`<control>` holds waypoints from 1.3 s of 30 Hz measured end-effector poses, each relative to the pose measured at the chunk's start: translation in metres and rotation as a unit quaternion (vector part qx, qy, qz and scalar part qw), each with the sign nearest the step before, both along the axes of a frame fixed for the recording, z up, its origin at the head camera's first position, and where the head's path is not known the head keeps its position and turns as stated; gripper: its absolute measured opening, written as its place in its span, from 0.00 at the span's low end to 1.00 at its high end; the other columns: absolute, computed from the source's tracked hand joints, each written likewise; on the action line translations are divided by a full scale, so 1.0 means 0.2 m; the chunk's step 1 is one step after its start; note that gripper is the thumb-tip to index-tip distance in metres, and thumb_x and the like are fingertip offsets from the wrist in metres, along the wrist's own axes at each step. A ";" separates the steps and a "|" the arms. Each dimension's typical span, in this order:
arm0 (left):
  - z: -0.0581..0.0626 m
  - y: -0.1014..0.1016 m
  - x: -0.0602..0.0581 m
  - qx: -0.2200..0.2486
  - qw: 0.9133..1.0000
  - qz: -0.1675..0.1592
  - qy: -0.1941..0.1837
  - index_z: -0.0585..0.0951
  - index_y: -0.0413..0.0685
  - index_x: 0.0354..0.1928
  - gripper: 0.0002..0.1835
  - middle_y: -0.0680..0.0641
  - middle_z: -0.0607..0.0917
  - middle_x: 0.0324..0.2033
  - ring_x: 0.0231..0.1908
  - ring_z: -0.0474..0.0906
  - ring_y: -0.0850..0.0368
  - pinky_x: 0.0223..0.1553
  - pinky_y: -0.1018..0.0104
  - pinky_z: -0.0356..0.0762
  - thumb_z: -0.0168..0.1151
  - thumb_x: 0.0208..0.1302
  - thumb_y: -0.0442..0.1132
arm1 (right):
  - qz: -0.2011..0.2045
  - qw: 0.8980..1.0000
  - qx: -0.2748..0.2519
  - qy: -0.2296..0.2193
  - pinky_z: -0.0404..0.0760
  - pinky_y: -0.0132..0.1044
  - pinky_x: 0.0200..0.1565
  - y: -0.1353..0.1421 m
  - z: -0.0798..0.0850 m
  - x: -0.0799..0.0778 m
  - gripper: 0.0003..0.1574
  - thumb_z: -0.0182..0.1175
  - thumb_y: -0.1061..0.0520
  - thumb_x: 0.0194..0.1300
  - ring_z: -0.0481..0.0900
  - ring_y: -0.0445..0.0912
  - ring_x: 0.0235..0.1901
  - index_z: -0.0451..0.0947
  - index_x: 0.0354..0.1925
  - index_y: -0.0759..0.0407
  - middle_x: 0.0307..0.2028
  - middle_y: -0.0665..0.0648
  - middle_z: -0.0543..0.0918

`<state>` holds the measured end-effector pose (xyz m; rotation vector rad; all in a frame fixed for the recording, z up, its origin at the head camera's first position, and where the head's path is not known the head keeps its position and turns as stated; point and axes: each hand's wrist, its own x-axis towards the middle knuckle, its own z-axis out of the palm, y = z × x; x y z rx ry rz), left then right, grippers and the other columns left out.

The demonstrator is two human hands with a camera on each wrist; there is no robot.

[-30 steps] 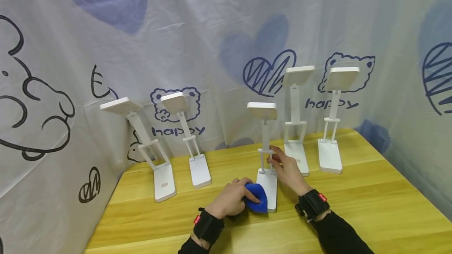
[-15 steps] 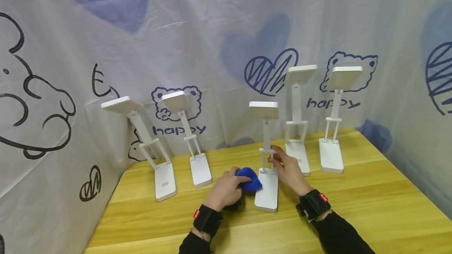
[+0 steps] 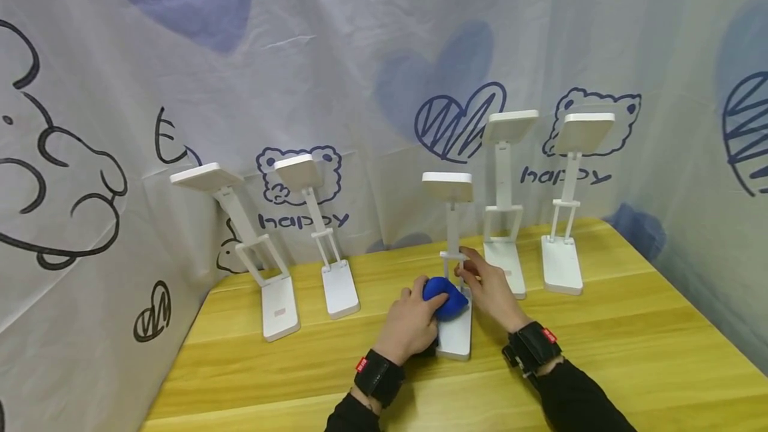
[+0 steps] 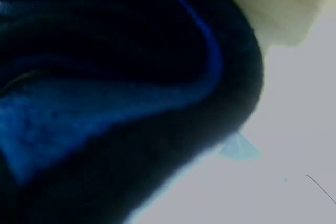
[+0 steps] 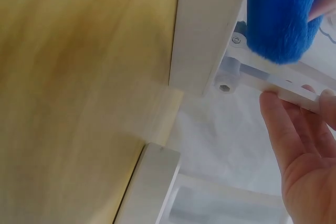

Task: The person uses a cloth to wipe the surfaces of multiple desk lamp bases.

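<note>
A white folding desk lamp [image 3: 454, 342] stands in front of me, its flat head tilted over an upright arm. My left hand [image 3: 411, 322] grips a fluffy blue cloth [image 3: 445, 299] against the upper part of the lamp's base, near the hinge. On the other side, my right hand [image 3: 491, 290] pinches one of the lamp's thin arm rods between thumb and fingers. The right wrist view shows the hand [image 5: 304, 153] on that rod, with the cloth [image 5: 281, 19] close by. Dark, blurred blue cloth [image 4: 173, 98] fills much of the left wrist view.
Two similar white lamps stand at the left, the outer lamp [image 3: 280, 312] and the inner lamp [image 3: 341, 291]. Two more are at the right, the nearer lamp [image 3: 505, 265] and the farther lamp [image 3: 562, 265]. A printed curtain [image 3: 372, 52] hangs behind the wooden table [image 3: 630, 325].
My left hand lifted the cloth up and left from the base's lower edge, then carried it right onto the base by the hinge. The right hand has stayed on the rod.
</note>
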<state>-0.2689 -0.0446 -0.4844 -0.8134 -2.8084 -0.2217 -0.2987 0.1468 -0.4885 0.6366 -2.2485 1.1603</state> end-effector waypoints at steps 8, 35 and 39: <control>-0.01 0.06 0.02 -0.027 1.000 0.006 0.015 0.76 0.60 0.61 0.22 0.39 0.67 0.61 0.48 0.72 0.40 0.38 0.46 0.80 0.54 0.63 0.41 | 0.000 1.000 -0.005 0.008 0.84 0.51 0.35 0.00 -0.01 -0.01 0.26 0.55 0.68 0.64 0.84 0.53 0.37 0.68 0.61 0.58 0.35 0.63 0.86; 0.05 -0.02 0.10 -0.042 0.992 -0.109 -0.046 0.83 0.72 0.50 0.26 0.50 0.72 0.62 0.50 0.69 0.48 0.44 0.48 0.76 0.60 0.53 0.32 | -0.001 1.000 -0.006 0.019 0.83 0.52 0.34 0.00 0.00 0.00 0.26 0.56 0.67 0.64 0.84 0.53 0.36 0.68 0.61 0.59 0.36 0.65 0.87; 0.04 -0.07 0.12 -0.036 0.990 -0.131 -0.046 0.83 0.72 0.50 0.27 0.50 0.73 0.61 0.49 0.70 0.48 0.45 0.51 0.76 0.60 0.53 0.30 | 0.002 1.000 -0.006 0.014 0.83 0.53 0.33 0.00 0.00 0.00 0.26 0.55 0.67 0.65 0.84 0.54 0.37 0.68 0.61 0.60 0.36 0.65 0.86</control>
